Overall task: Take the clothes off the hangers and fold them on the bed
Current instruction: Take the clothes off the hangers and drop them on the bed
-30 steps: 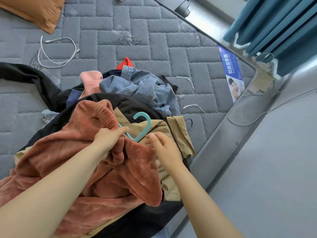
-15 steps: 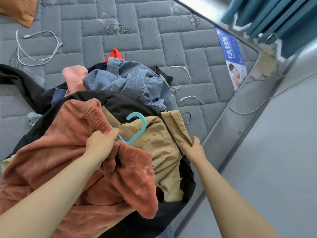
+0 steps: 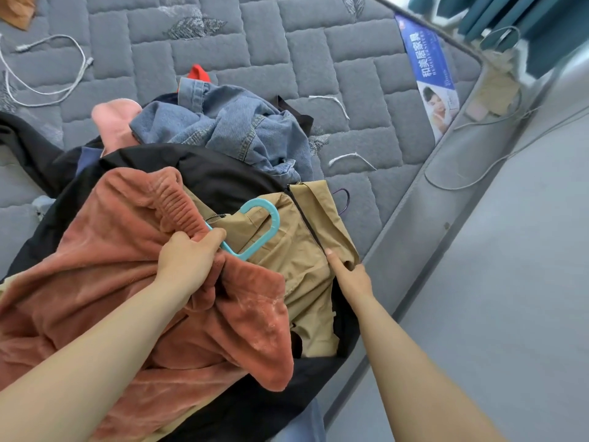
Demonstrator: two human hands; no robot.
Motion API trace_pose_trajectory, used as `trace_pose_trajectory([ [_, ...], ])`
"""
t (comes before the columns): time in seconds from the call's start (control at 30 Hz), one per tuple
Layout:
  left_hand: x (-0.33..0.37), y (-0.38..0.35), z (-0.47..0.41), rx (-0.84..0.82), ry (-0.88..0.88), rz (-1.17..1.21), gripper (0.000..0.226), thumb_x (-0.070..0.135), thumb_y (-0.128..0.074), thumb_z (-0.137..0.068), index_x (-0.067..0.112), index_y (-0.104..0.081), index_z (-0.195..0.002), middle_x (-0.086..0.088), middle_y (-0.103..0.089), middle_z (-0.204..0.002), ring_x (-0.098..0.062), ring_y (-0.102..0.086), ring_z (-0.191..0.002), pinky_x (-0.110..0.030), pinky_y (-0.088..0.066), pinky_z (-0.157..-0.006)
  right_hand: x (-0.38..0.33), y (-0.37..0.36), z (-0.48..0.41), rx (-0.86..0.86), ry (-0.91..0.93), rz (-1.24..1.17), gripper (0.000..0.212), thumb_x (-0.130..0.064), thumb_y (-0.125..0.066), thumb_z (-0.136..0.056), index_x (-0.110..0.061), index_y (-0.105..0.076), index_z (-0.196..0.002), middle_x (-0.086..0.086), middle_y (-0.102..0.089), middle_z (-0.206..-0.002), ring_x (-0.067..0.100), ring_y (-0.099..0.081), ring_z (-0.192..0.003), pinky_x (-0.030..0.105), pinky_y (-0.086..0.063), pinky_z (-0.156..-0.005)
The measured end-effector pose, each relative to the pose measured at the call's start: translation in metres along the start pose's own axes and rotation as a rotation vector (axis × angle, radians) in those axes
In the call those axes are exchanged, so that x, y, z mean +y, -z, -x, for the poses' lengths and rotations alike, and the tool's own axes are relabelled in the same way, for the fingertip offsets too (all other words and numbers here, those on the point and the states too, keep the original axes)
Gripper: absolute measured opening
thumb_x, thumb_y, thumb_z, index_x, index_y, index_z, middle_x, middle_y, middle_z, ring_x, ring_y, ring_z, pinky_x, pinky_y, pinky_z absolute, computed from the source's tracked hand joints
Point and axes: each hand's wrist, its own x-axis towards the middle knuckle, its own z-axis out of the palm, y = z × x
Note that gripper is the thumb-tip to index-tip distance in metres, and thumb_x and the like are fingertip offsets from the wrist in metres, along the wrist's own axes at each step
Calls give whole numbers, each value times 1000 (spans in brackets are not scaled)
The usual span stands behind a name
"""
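Body of teal hanger (image 3: pixel 276 220) under rust fleece (image 3: pixel 127 282)

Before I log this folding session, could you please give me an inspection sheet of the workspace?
Surface: grey quilted mattress.
Job's things: rust fleece garment tops the pile, teal hanger poking from its collar; tan jacket, black garment, denim jacket, pink garment around it.
Clutter: orange cushion corner; blue label at the mattress edge.
Hands: left hand grips the rust fleece garment beside the hanger; right hand pinches the tan jacket's edge.
Cables: white cable on the mattress; thin cable by the bed's side.
Surroundings: teal curtain, grey floor.
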Motion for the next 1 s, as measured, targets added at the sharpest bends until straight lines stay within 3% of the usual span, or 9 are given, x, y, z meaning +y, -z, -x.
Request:
trace_pose_trajectory([
  [0.1, -1, 3, 2, -1, -4, -8, 63, 54, -59, -81, -1, -58, -112, -15, -59, -107, -30, -49, -90, -34, -37, -77, 2, 8, 8, -63, 35, -50, 89, -69, -67, -72, -8, -50, -136, 5, -55, -134, 20, -54, -116, 32, -42, -99],
  [0.23, 0, 10, 11, -31, 7, -11, 65, 54, -60, -81, -2, -58, -115, -17, -59, -112, -28, -48, -92, -33, -36, -78, 4, 15, 30, -184, 74, -134, 86, -63, -75, -68, -16, -52, -136, -5, -58, -128, 2, -55, -93, 26, -41, -89],
  [0.33, 1, 15, 21, -59, 8, -3, 64, 52, -61, -81, -3, -58, -114, -20, -59, -116, -31, -51, -98, -32, -35, -79, 1, 14, 47, -259, 85, -137, 90, -63, -73, -69, -22, -43, -143, -8, -52, -136, 11, -52, -116, 29, -39, -99],
  [0.5, -2, 39, 39, -112, -24, 48, 64, 54, -57, -84, -1, -60, -116, -18, -59, -117, -33, -52, -105, -33, -37, -78, -14, 7, 91, -103, 326, -200, 32, -35, -71, -85, -40, -55, -113, -19, -60, -116, 12, -53, -122, 30, -38, -108],
  [0.6, -6, 72, 52, -115, -26, 151, 62, 57, -55, -84, 2, -61, -113, -14, -61, -115, -28, -53, -99, -32, -38, -76, -34, 2, 135, -111, 457, -210, 40, -27, -68, -88, -27, -58, -127, -10, -60, -128, 10, -54, -122, 37, -38, -112],
  [0.7, -14, 117, 69, -163, 6, 366, 75, 67, -58, -69, 5, -62, -112, -14, -64, -114, -31, -58, -107, -38, -43, -94, -60, -9, 185, -136, 582, -157, 50, -32, -65, -91, -23, -51, -138, -9, -56, -134, 8, -51, -125, 32, -37, -111],
  [0.8, -28, 167, 89, -183, 42, 576, 75, 64, -60, -55, 9, -64, -107, -15, -67, -106, -32, -63, -101, -50, -48, -96, -88, -29, 235, -193, 645, -70, 51, -39, -64, -90, -23, -52, -137, -9, -57, -130, 10, -52, -122, 29, -40, -105],
  [0.9, -55, 222, 104, -108, -4, 710, 72, 53, -60, -47, 6, -65, -103, -17, -67, -101, -29, -63, -91, -43, -51, -86, -112, -52, 291, -231, 751, -2, 43, -35, -63, -91, -24, -56, -131, -12, -58, -123, 8, -53, -114, 23, -41, -100],
  [1.0, -88, 278, 126, -124, -55, 831, 69, 48, -69, -57, 8, -64, -113, -17, -68, -108, -30, -65, -99, -46, -48, -97, -128, -78, 353, -253, 854, 44, 15, -32, -62, -93, -44, -55, -99, -37, -58, -92, -19, -53, -87, -4, -36, -70],
])
